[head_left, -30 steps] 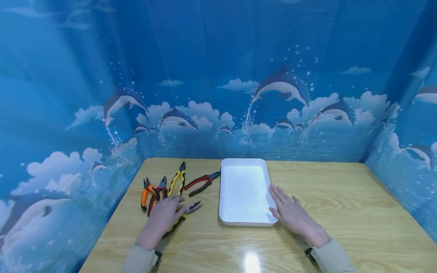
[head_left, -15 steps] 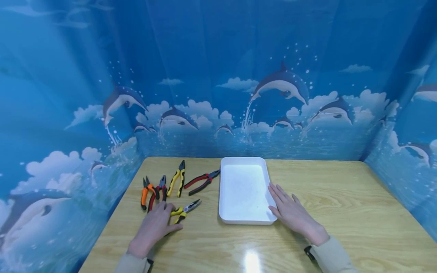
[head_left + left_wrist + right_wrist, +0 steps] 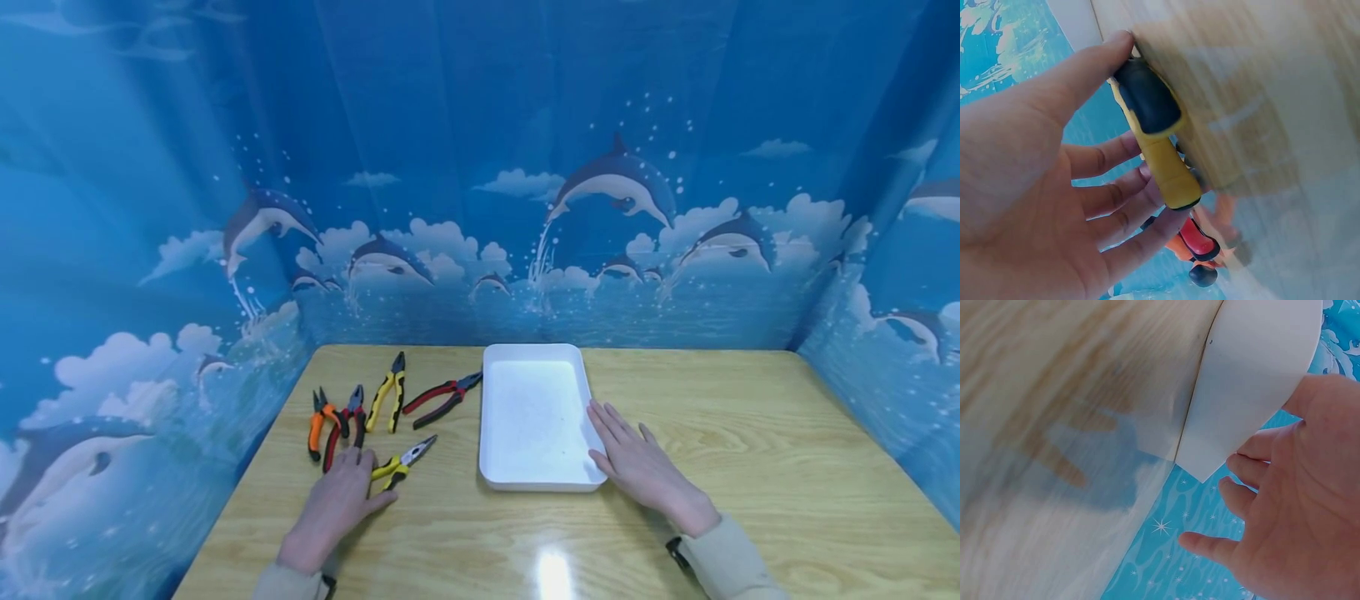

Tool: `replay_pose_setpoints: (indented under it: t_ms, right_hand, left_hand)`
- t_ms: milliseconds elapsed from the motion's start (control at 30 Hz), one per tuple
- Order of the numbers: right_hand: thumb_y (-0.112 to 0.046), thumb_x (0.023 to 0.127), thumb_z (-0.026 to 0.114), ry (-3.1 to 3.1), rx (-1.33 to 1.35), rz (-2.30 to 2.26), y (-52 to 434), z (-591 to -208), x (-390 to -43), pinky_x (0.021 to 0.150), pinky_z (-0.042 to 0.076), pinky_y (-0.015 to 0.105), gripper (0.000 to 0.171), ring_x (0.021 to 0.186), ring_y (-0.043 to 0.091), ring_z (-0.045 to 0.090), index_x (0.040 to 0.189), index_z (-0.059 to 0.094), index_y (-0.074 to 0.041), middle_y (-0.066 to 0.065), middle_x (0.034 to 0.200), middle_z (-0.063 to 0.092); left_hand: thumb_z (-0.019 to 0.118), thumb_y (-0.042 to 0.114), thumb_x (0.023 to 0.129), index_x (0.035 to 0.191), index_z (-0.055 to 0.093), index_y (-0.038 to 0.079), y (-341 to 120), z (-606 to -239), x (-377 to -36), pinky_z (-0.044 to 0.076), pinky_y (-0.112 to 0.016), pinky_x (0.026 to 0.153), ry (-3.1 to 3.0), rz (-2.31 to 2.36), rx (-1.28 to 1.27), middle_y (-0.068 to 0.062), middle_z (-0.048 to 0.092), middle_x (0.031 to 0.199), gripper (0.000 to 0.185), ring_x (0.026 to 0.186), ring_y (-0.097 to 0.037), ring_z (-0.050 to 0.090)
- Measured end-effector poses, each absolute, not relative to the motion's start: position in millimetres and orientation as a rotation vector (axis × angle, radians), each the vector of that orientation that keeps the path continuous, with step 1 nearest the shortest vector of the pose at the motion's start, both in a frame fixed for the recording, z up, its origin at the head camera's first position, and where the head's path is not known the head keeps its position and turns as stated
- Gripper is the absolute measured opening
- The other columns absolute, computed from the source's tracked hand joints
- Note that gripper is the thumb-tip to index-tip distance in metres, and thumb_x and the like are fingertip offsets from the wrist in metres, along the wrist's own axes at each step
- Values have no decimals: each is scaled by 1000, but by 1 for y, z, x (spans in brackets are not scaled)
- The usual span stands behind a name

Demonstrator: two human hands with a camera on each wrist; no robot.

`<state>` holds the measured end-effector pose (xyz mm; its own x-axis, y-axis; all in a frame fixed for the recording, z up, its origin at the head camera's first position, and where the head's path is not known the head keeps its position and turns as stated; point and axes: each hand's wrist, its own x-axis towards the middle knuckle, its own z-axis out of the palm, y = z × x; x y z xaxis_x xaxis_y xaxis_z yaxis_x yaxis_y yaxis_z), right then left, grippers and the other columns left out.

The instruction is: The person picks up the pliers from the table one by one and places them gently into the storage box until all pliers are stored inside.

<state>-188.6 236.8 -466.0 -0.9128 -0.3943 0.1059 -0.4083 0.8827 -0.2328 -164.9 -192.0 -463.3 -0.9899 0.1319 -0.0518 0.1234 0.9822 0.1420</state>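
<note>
Yellow-and-black long-nose pliers (image 3: 401,463) lie on the table, tips pointing up and right. My left hand (image 3: 335,505) holds them by the handles (image 3: 1169,169), thumb on one side and fingers on the other, as the left wrist view shows. Part of the handles is hidden under the hand in the head view. My right hand (image 3: 645,468) rests its extended fingers against the right side of a white rectangular tray (image 3: 537,485); in the right wrist view the fingers stand along the tray's wall (image 3: 1235,381).
Beyond the left hand lie orange-handled pliers (image 3: 317,432), red-and-black pliers (image 3: 358,423) and yellow-and-black pliers (image 3: 390,396). Another red-and-black pair (image 3: 442,400) reaches the tray's left side. A blue dolphin-print curtain (image 3: 480,183) surrounds the wooden table (image 3: 750,433).
My left hand has moved left and down, uncovering more of the long-nose pliers, whose tips have shifted slightly left and up. The right hand and tray stay about where they were.
</note>
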Motion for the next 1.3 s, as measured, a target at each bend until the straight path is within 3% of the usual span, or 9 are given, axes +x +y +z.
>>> replay_pose_setpoints:
  t_ms: [267, 433, 633, 833, 1033, 1300]
  right_hand:
    - [-29, 107, 50, -2998, 644, 396, 237, -465, -189, 112, 22, 73, 63, 150, 40, 25, 158, 27, 0, 17, 165, 25]
    - [-28, 107, 50, -3005, 646, 406, 237, -466, -189, 112, 22, 73, 63, 151, 39, 24, 158, 26, -1, 17, 165, 24]
    - [-28, 107, 51, -3021, 627, 405, 235, -466, -189, 111, 22, 74, 63, 150, 41, 25, 158, 27, -1, 17, 165, 25]
    - [-27, 106, 52, -3030, 616, 404, 234, -465, -189, 111, 22, 74, 63, 150, 41, 25, 158, 27, 0, 18, 165, 25]
    - [-26, 106, 52, -3020, 620, 411, 235, -465, -188, 111, 22, 74, 63, 150, 41, 25, 158, 28, 0, 18, 164, 25]
    - [-26, 106, 51, -3027, 615, 400, 235, -466, -189, 112, 22, 73, 63, 150, 41, 25, 158, 27, -1, 17, 165, 24]
  left_hand:
    - [80, 46, 84, 98, 60, 2, -190, -460, -164, 45, -37, 56, 3137, 143, 306, -9, 55, 86, 50, 75, -23, 53]
    - [75, 45, 88, 99, 61, 0, -188, -462, -165, 43, -35, 53, 3164, 158, 283, -10, 57, 87, 48, 74, -21, 53]
    - [75, 45, 85, 100, 63, -2, -182, -464, -167, 40, -31, 45, 3284, 210, 221, -15, 60, 94, 50, 75, -24, 55]
    - [76, 44, 83, 109, 63, -5, -172, -462, -173, 55, -43, 62, 3442, 266, 195, -21, 62, 105, 58, 94, -34, 60]
    - [77, 44, 82, 107, 61, -8, -158, -458, -179, 51, -44, 66, 3555, 236, 191, -22, 60, 100, 60, 90, -35, 56]
    - [77, 47, 82, 107, 61, -5, -140, -455, -185, 50, -45, 77, 3569, 215, 191, -22, 61, 107, 61, 94, -34, 56]
